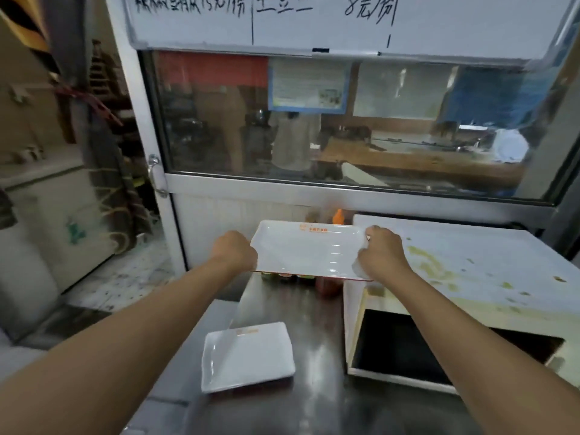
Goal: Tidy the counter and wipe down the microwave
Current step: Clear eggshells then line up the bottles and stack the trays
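A white rectangular tray [301,251] with orange print is held level above the back of the steel counter [317,312]. My left hand [233,251] grips its left edge and my right hand [381,254] grips its right edge. Under the tray stand several sauce bottles [328,285], mostly hidden. A second white rectangular plate [248,356] lies on the counter nearer to me. The white microwave [470,277] stands at the right, its top smeared with yellow-green stains and its dark door facing me.
A wall with a glass window [329,120] and a whiteboard above it closes off the back. An orange bottle cap [338,216] shows behind the tray. The counter's left edge drops to a stained floor [119,277] beside a white appliance.
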